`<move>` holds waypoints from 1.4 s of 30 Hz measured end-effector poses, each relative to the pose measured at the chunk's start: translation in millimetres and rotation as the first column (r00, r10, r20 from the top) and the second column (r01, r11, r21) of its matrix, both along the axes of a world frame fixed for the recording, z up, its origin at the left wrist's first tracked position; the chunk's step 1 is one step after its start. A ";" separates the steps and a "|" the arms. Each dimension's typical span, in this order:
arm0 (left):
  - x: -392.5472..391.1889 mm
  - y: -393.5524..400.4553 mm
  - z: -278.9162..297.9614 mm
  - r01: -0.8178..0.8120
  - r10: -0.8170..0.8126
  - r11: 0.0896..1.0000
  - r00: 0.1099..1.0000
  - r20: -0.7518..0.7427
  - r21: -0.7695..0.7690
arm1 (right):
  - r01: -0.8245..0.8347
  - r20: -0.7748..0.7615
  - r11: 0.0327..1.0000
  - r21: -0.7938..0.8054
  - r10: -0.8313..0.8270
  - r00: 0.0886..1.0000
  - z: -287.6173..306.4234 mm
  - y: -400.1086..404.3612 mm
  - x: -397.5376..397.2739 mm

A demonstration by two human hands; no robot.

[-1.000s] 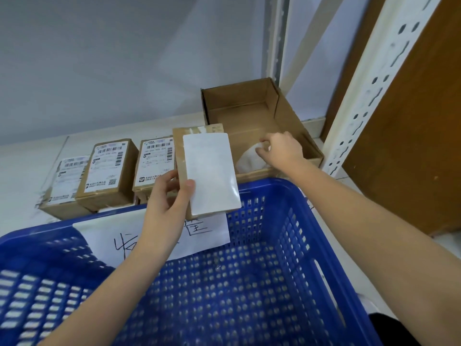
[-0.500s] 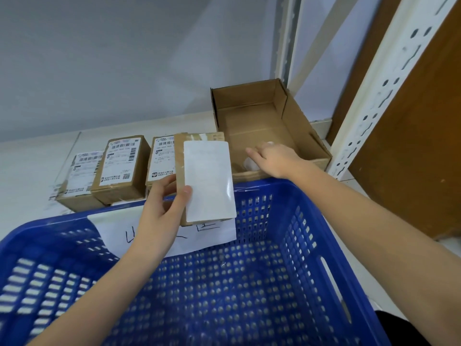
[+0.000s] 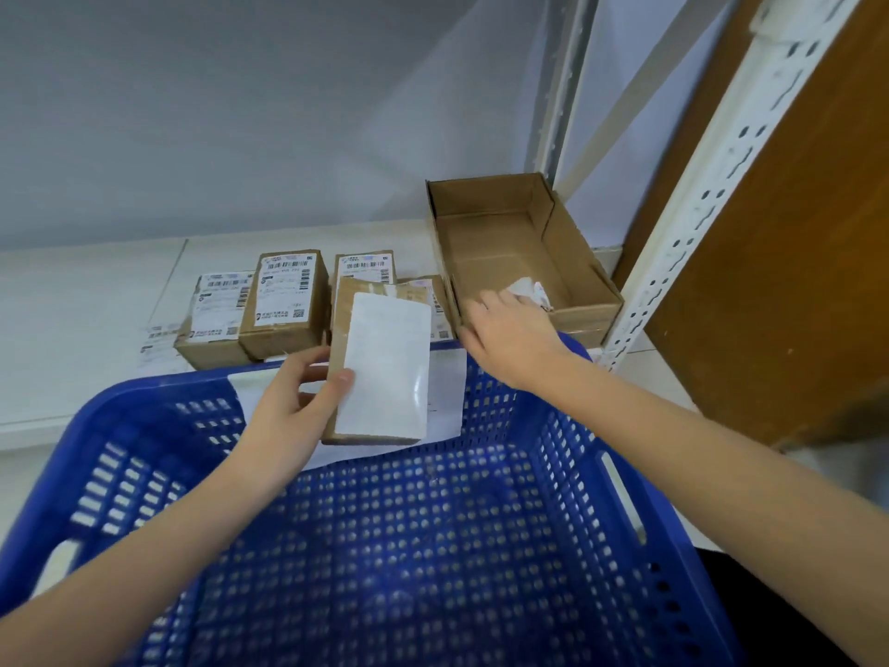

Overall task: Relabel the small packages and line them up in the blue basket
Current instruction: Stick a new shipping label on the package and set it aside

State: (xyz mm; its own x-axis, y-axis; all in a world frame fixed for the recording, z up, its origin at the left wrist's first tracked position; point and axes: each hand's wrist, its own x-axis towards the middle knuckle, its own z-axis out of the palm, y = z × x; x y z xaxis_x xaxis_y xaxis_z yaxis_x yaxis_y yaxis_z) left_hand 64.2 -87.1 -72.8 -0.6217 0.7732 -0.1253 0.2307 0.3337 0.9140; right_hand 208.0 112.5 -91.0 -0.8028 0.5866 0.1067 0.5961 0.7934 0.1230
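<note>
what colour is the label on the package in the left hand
Plain white, no print visible, covering most of the brown package held in the left hand. Head view, the only one.

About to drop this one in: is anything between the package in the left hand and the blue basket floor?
Nothing visible: the package, gripped by the left hand, sits above the blue basket, whose floor shows bare.

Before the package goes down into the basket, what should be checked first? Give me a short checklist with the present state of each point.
1. Left hand grips the package firmly: ok.
2. White label lies flat on its face: ok.
3. Label is printed: cannot tell, it looks blank.
4. Blue basket floor is free for a first row: ok.
5. Right hand is free to help: ok, open above the open carton.
6. Crumpled paper discarded in the carton: ok.
</note>
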 end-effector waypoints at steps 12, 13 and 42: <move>-0.8 -84.3 7.9 0.050 -0.045 0.996 0.997 0.057 -0.076 | 0.030 -0.201 0.893 -0.449 -0.134 0.970 49.3 -142.5 32.9; -0.9 -89.5 6.1 0.038 -0.033 0.996 0.997 0.065 -0.075 | 0.019 -0.226 0.849 -0.527 -0.162 0.961 51.4 -153.2 34.3; 15.1 -96.4 -9.3 -0.067 0.058 0.997 0.970 0.235 0.032 | -0.206 -0.384 0.325 -0.923 -0.759 0.526 11.7 -189.3 15.9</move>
State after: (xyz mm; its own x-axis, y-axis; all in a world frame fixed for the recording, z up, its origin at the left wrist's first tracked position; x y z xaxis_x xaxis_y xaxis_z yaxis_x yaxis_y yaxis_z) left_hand 79.3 -183.5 -82.1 -0.6261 0.7409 -0.2428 -0.0108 0.3031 0.9529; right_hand 223.9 -76.9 -79.3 -0.4555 0.8597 -0.2314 0.2514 -0.1252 -0.9598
